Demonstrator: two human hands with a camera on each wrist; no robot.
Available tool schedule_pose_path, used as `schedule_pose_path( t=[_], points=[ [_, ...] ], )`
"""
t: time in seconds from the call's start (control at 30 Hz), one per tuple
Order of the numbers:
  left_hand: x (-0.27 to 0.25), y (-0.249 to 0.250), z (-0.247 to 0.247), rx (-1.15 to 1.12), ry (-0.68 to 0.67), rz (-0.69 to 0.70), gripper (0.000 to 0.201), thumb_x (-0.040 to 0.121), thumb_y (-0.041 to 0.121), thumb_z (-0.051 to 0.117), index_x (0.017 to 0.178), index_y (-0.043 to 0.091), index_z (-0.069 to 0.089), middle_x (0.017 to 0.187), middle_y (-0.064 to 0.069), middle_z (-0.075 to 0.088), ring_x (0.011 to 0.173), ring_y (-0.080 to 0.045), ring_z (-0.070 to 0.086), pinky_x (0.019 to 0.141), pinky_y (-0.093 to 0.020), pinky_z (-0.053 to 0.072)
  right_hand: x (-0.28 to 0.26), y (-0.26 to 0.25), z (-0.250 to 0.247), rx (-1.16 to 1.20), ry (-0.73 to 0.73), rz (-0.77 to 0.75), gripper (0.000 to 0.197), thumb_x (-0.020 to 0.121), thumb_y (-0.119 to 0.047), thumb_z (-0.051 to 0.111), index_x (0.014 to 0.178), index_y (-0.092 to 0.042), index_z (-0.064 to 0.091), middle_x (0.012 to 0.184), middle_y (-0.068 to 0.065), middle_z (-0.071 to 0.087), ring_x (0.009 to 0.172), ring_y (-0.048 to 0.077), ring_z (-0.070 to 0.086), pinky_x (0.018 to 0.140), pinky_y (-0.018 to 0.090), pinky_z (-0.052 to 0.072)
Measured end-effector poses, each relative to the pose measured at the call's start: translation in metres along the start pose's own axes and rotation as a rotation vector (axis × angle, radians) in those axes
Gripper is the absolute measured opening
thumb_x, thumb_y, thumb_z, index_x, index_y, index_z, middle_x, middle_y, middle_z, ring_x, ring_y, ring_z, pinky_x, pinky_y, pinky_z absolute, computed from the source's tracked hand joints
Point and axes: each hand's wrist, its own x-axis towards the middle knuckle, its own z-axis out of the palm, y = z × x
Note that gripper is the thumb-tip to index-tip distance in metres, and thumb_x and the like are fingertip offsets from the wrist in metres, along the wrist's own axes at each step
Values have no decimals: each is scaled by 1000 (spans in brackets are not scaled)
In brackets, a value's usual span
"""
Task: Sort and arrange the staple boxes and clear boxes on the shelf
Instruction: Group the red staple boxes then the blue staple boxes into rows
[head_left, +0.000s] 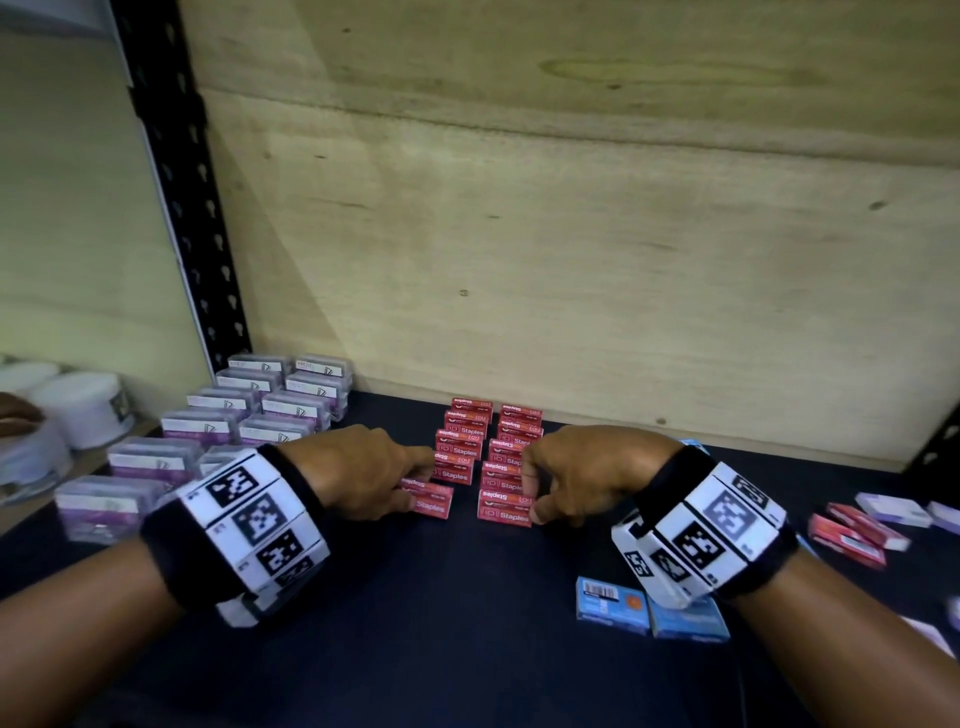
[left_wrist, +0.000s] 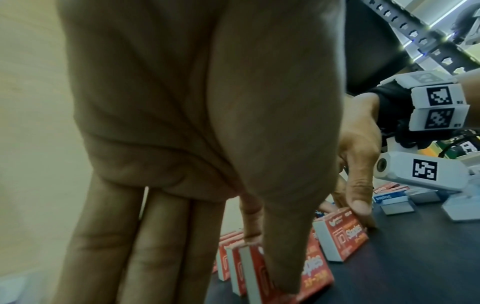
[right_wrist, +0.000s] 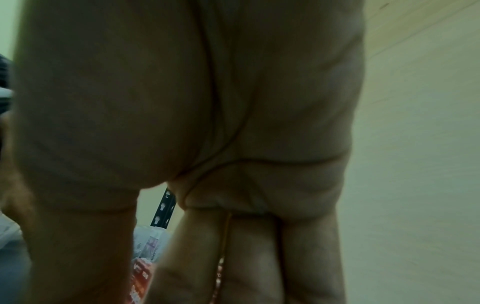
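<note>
Both hands hold red staple boxes at the front of two rows in the middle of the head view. Left hand (head_left: 363, 470) pinches the front box (head_left: 434, 501) of the left row; right hand (head_left: 576, 475) pinches the front box (head_left: 505, 506) of the right row. Each row runs away from the person toward the back wall (head_left: 571, 234), so each box probably needs a push straight back. Clear boxes (head_left: 249, 415) sit at middle left. Loose boxes (head_left: 852, 530) lie at the right edge, nearer the right hand.

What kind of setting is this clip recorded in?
Probably a stationery stockroom or shop shelf: a slotted metal upright, a plywood back panel, and rows of red staple boxes and clear boxes.
</note>
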Motion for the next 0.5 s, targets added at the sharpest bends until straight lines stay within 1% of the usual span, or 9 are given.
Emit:
schedule_pose_path(
  t=[0.1, 0.17, 0.23, 0.3, 0.37, 0.43, 0.5],
  points=[
    [5, 6, -6, 44, -34, 5, 47, 100, 48, 42, 143, 39, 26, 127, -10, 58, 110, -28, 58, 90, -37, 45, 0, -1, 0, 1, 3, 0, 18, 92, -31, 66, 107, -21, 66, 68, -12, 63, 75, 11, 68, 65, 23, 46],
    [7, 10, -9, 57, -48, 10, 50, 100, 48, 40, 145, 40, 21, 127, -10, 58, 110, -27, 59, 94, -39, 47, 0, -2, -1, 1, 2, 7, 18, 92, -31, 66, 107, -21, 66, 69, -12, 63, 74, 11, 66, 63, 23, 45],
    [9, 13, -10, 62, -54, 11, 49, 100, 48, 39, 145, 39, 21, 124, -10, 59, 107, -26, 59, 91, -38, 47, 0, -2, -1, 4, 3, 13, 17, 93, -31, 65, 107, -21, 66, 70, -12, 63, 73, 10, 66, 62, 22, 44],
    [12, 15, -9, 63, -50, 10, 48, 101, 47, 39, 144, 37, 22, 119, -8, 60, 103, -24, 60, 88, -37, 47, 0, -2, -2, 17, 5, 15, 16, 93, -30, 65, 107, -21, 66, 71, -12, 63, 73, 10, 67, 63, 23, 45],
    [15, 17, -8, 81, -36, 7, 49, 100, 48, 39, 144, 36, 23, 121, -9, 60, 106, -25, 59, 89, -37, 47, 1, -1, -2, 30, 4, 22, 16, 93, -30, 65, 106, -21, 66, 73, -11, 65, 72, 9, 66, 66, 24, 47],
    [16, 18, -5, 101, -22, 5, 51, 100, 49, 39, 146, 37, 21, 125, -9, 59, 111, -27, 57, 89, -38, 46, 2, -2, -1, 28, -2, 33, 16, 93, -29, 64, 106, -19, 65, 77, -7, 69, 71, 8, 66, 67, 24, 47],
    [16, 18, -3, 110, -13, 9, 52, 101, 48, 39, 147, 37, 19, 126, -9, 59, 112, -27, 57, 86, -35, 44, 3, -2, -1, 23, -3, 39, 16, 93, -28, 64, 106, -19, 65, 86, -3, 73, 73, 10, 69, 69, 24, 49]
  ],
)
